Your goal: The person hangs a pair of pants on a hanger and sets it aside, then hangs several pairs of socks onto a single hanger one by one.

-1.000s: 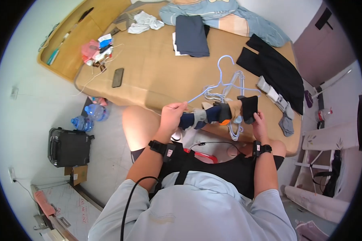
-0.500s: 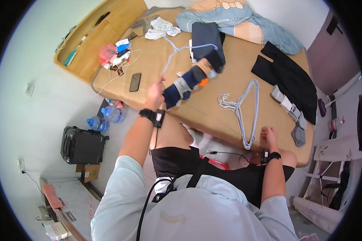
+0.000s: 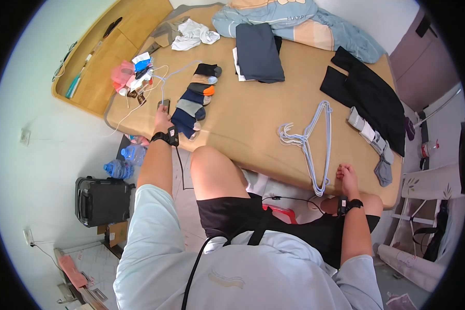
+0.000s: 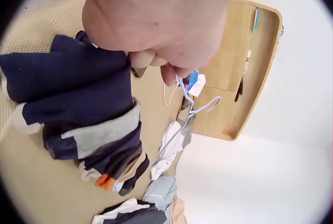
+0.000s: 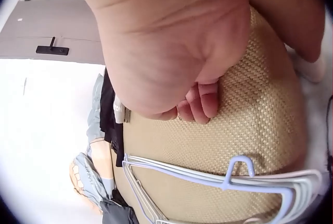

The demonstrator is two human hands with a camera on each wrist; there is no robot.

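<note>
So the left hand (image 3: 163,120) has its fingers clamped on one end of a light blue hanger (image 4: 192,112) over the left side of the bed (image 3: 243,121), with a row of socks (image 3: 190,107) lined up along it and a phone (image 3: 164,106) peeking out by the fingers. The right hand (image 3: 347,177) sits at the bed's front edge, fingers loosely curled, between a bunch of hangers (image 3: 306,139) and some grey and white socks (image 3: 368,132), and black pants (image 3: 372,95) lie just past those.
</note>
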